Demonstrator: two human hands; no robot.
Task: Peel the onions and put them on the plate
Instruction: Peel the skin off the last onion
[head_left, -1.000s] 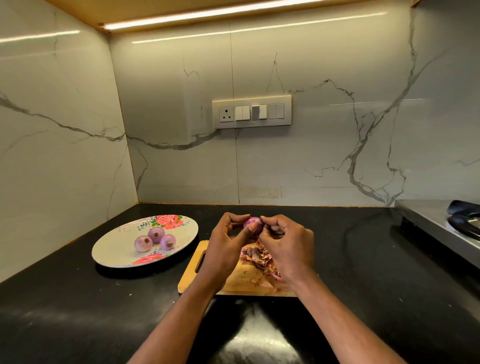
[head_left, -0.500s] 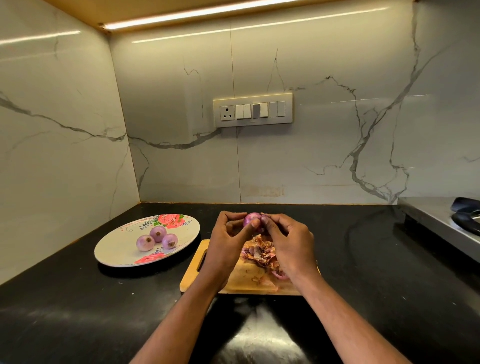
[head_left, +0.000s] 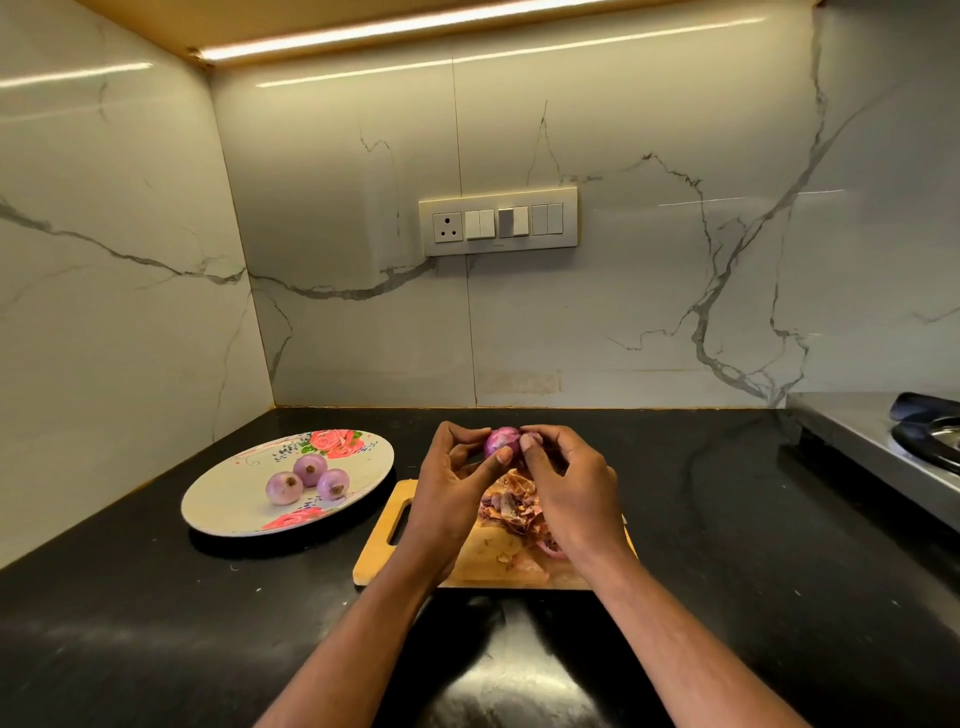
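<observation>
Both hands, left hand (head_left: 457, 483) and right hand (head_left: 566, 488), pinch the red onion (head_left: 500, 441); best to strip skin over the cutting board (head_left: 483, 561).

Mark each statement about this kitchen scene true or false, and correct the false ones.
1. Three peeled onions lie on the floral plate. True.
2. The left hand rests flat on the counter. False: both it and the right hand hold an onion above the cutting board.
3. Onion skins are piled on the cutting board. True.
4. The plate sits right of the board. False: it sits to its left.
</observation>
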